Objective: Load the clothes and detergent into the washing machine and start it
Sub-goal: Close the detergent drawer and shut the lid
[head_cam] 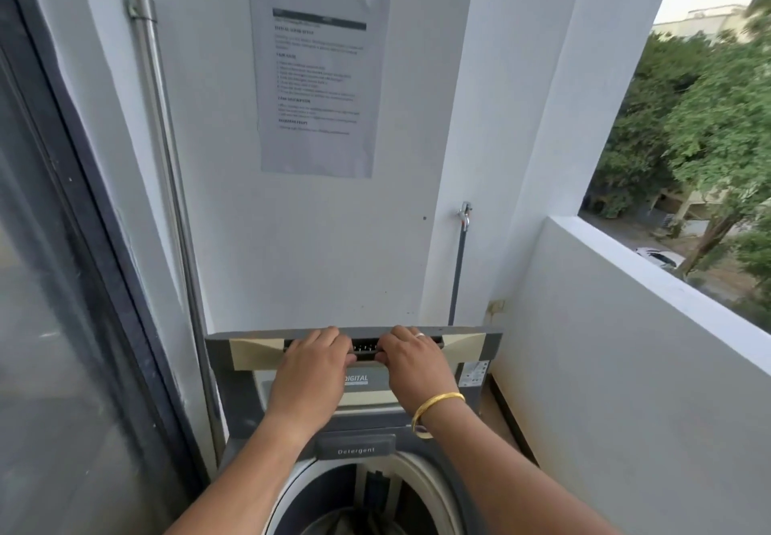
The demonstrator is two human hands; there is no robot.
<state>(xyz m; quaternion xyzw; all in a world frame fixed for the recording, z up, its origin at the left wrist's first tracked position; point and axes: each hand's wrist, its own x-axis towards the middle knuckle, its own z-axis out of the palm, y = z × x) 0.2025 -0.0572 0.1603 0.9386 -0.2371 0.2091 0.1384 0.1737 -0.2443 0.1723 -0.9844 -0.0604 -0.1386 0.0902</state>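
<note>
**Lid up, both hands on its top edge**

We're at the washing machine (pixel 467 430) w/ the lid (pixel 250 351) raised upright against the back wall. Left hand (pixel 311 372) and right hand (pixel 417 363) both curl over the lid's top edge, fingers hooked into the dark handle slot near its centre, gripping the lid, nothing else held. A ring and a gold bangle (pixel 436 409) sit on the right hand/wrist.

The drum (pixel 333 501) is open at the bottom edge of view; something dark lies inside, prob. clothes, but we can't tell for sure. The detergent drawer (pixel 356 447) sits shut at the drum's back rim. No detergent container is visible.

We judge this as either finishing the lid lift or starting to pull it down; we can't say which.

Risks from here:
- Lid slips from our grip → slams onto the rim, esp. if one hand lets go first.
- Fingers stay in the slot as the lid folds → pinch.
- Bangle may catch the drawer or panel edge.
- Closing now w/o detergent added → cycle runs w/o soap.
</note>
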